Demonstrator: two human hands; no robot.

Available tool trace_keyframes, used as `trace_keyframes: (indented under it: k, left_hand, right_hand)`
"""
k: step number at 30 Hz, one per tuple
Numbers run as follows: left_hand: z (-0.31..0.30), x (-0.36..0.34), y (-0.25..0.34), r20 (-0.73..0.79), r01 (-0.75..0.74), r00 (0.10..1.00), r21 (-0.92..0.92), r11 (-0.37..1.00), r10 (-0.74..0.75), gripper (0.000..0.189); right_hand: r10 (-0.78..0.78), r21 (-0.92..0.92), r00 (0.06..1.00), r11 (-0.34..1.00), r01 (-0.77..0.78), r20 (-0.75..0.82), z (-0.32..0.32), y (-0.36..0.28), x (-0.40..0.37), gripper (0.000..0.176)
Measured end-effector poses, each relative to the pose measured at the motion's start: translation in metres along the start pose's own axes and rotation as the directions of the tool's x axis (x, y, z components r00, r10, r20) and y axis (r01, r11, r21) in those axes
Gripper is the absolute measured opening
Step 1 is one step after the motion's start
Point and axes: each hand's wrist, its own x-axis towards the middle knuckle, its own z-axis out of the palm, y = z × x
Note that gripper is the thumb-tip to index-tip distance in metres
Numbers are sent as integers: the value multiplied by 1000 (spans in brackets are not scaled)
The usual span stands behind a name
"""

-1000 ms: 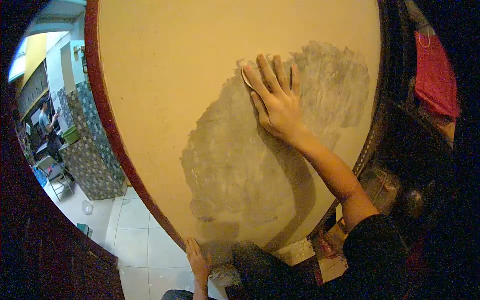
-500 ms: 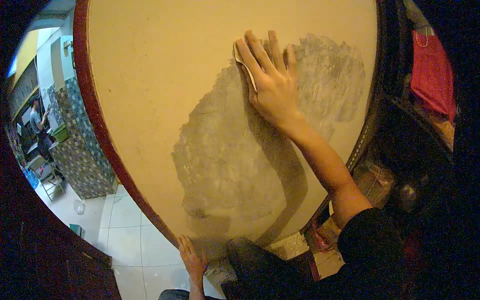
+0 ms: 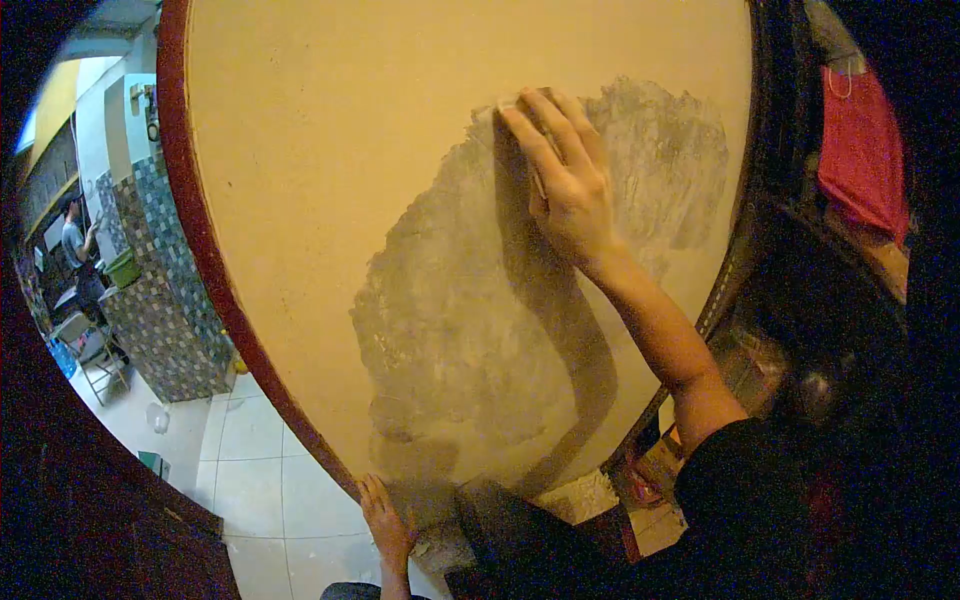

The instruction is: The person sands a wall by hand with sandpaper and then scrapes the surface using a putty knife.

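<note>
A yellow wall fills the middle of the view, with a large rough grey patch on it. Near the patch's upper edge, my right hand presses a thin pale sheet, perhaps sandpaper, against the surface; its fingers are bent and close together, and most of the sheet is hidden under them. The arm's shadow falls across the patch. Low down, my left hand rests against the wall's bottom left edge, beside the dark red trim, with its fingers stretched out and nothing in it.
Beyond the trim at left are floor tiles, a mosaic-tiled pillar, a folding chair and a person standing far off. A red cloth hangs at right, above dark clutter. My knee is below the patch.
My right hand has moved slightly down and to the right, and its fingers, spread before, are now more bent and closer together. The left hand stays at the edge.
</note>
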Motion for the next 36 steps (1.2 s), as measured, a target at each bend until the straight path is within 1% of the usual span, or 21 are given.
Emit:
trace_keyframes:
  k: [1,3,5,7,8,10,13,15,17,19,20,23,25,26,28,30,31,32,33,34,36]
  left_hand:
    - [5,-3,-6,5,-3,1000,-1,1000,3,92]
    - [2,-3,-5,3,24,1000,-71,997,-24,91]
    - [5,-1,0,4,27,1000,-62,998,-27,90]
    - [5,-2,-1,1,29,1000,-51,998,-29,90]
    - [6,-2,-2,-4,16,1000,-31,999,-16,90]
    - [6,-3,-3,-10,2,1000,-11,1000,-2,89]
    - [6,-3,-2,-9,-7,1000,-23,1000,6,89]
    - [9,-3,-3,-8,16,1000,-47,999,-17,88]
    - [11,-2,-4,-23,1,1000,-30,1000,-2,89]
    - [11,-2,-3,-37,-10,999,-15,1000,10,89]
    - [12,-2,-2,-37,4,999,-21,1000,-4,90]
    - [7,-1,1,-35,15,999,-44,999,-17,92]
    - [9,3,1,-37,9,999,-63,998,-11,92]
    - [10,2,0,-32,3,999,-42,999,-5,92]
    - [10,1,-2,-24,1,1000,-15,1000,-2,92]
    - [4,1,3,-59,-2,998,-39,999,-1,93]
    - [2,-1,2,-60,1,998,-38,999,-3,93]
    - [1,-1,1,-30,11,999,-14,1000,-11,92]
    - [2,-1,1,-1,18,1000,5,1000,-18,92]
    - [2,-2,1,-2,16,1000,0,1000,-16,92]
    - [4,0,0,-48,-12,999,5,1000,12,90]
  right_hand:
    - [-15,20,999,1000,14,52,0,-3,0,61]
    - [-15,15,998,1000,14,63,2,-6,0,62]
    - [-14,16,997,1000,13,73,6,3,-1,63]
    - [-93,-63,994,993,97,50,8,5,-1,39]
    - [-92,-63,994,993,95,51,10,4,-1,39]
    - [-73,0,997,997,73,21,13,2,0,57]
    - [-74,8,997,997,74,32,12,1,4,53]
    - [-80,7,997,997,80,24,15,3,4,53]
    - [-83,8,996,997,83,17,16,6,2,53]
    - [-122,-18,992,992,122,32,16,10,1,40]
    - [-119,-16,992,993,120,34,16,9,-1,40]
    - [-152,-84,987,984,156,51,17,9,1,40]
    - [-172,-78,985,982,171,-2,23,11,8,41]
    - [-172,-81,985,982,171,-3,23,9,9,41]
    - [-86,17,996,996,86,16,21,1,8,43]
    - [-87,13,996,996,87,27,17,0,2,42]
    - [-90,4,995,996,90,36,15,0,0,42]
    - [-92,6,995,996,92,34,15,-2,-1,42]
    - [-92,-31,995,995,93,45,14,-2,0,41]
    - [-92,-70,994,993,96,57,12,-1,1,41]
    - [-124,-102,991,986,128,41,21,9,11,41]
